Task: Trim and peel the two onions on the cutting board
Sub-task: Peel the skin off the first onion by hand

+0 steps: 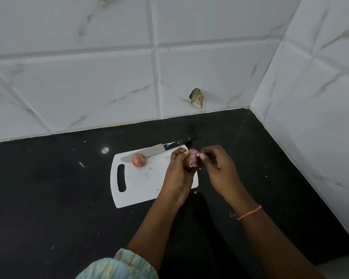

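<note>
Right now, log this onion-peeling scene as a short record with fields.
surface: black counter, white tiled wall behind
board: white cutting board with handle slot at its left end
knife: lies at the board's far edge, blade pointing left, nobody holding it
onion on board: unpeeled onion, just in front of the blade
onion in hand: held onion, raised over the board's right end
left hand: grips the held onion
right hand: pinches at its top

Left grip (179, 170) curled, holding; right grip (218, 168) pinching with thumb and fingertips; hands touching, forearms converging.
</note>
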Available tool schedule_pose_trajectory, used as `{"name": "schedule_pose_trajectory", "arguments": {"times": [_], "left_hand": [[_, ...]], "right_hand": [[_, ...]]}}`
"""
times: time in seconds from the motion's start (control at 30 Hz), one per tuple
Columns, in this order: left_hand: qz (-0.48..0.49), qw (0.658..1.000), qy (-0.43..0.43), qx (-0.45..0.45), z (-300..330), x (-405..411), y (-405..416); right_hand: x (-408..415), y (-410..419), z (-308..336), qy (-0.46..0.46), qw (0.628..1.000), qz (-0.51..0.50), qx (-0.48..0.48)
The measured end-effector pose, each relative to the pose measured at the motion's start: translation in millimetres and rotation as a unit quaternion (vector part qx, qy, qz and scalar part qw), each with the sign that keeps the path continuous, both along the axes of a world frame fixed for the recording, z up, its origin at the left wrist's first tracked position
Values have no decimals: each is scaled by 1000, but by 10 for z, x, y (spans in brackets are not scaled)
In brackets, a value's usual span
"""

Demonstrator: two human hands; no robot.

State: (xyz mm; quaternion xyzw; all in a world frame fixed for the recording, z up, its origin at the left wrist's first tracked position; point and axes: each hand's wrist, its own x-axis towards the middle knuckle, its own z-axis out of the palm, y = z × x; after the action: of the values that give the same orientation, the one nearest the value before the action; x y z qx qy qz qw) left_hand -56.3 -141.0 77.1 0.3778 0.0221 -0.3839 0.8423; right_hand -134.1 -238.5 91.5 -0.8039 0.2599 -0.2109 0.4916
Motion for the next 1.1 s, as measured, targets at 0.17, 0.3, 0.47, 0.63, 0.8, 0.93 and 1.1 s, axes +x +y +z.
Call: {"name": "schedule_pose_trajectory", "arguments": {"times": [0.17, 0.3, 0.47, 0.63, 0.8, 0.93, 1.1], "left_hand": [[16, 999, 48, -17, 38, 35, -8], [23, 996, 83, -27, 94, 2, -46], [-1, 994, 105, -2, 141, -14, -57], [-17, 997, 40, 58, 125, -20, -98], [-40, 994, -46, 87, 111, -69, -139], [-23, 990, -88, 104, 115, -69, -156], [-11, 974, -169, 148, 102, -62, -143]], "right_hand": [[22, 9, 72, -87, 975, -67, 195], [-9, -167, -99, -66, 974, -200, 84], [-92, -397, -271, 95, 987, -119, -43], [-81, -325, -102, -13, 980, -139, -143], [6, -60, 140, -112, 989, -17, -92], [31, -7, 105, -126, 988, -36, -81], [44, -67, 116, -122, 985, -14, -120]]}}
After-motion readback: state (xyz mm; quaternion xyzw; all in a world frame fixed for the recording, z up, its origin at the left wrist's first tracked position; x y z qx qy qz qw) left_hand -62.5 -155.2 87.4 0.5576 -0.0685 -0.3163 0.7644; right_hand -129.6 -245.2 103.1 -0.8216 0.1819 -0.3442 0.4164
